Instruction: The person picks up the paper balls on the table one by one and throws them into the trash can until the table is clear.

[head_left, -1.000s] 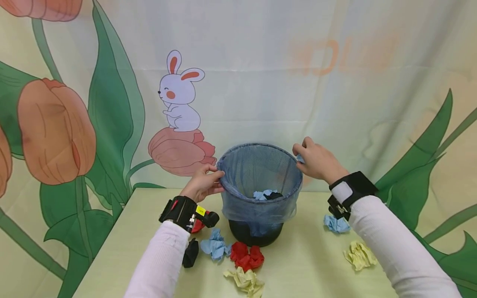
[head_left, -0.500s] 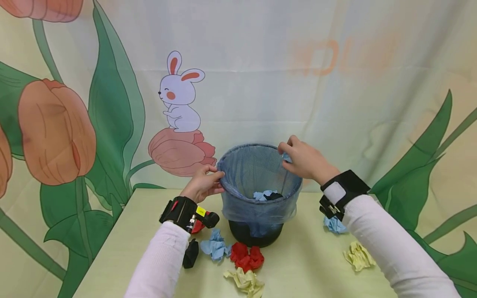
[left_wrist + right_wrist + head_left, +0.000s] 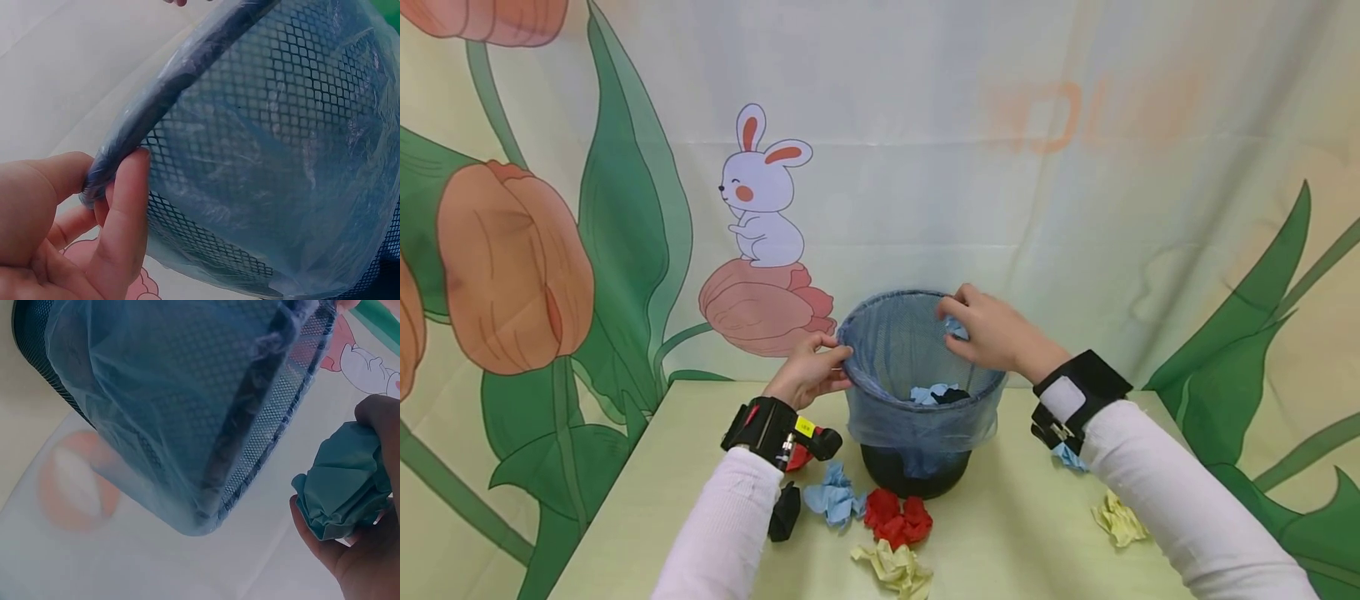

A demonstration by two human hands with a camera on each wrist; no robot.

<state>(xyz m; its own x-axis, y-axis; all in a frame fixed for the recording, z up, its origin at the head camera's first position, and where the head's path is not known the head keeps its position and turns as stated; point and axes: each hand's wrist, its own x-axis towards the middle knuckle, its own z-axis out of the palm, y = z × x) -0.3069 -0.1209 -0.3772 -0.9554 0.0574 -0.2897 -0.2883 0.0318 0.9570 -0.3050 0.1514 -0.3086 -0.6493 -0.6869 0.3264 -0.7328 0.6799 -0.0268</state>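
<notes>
Blue ball (image 3: 344, 478) sits in my right grip (image 3: 1003, 333), fingers and thumb curled round it, spread only as wide as the crumpled paper. In the head view it shows against the right part of the mouth of the bin (image 3: 913, 482); the right wrist view has it apart from the rim (image 3: 165, 94). My left grip (image 3: 805, 371) pinches that rim, liner (image 3: 925, 425) included, on its left side. Inside the bin lie a blue scrap (image 3: 927, 392) and a black scrap (image 3: 952, 396). On the counter (image 3: 1022, 542), a blue wad (image 3: 832, 496), a red wad (image 3: 898, 518) and a yellow wad (image 3: 893, 568) sit before the bin, a black wad (image 3: 785, 512) left of them.
</notes>
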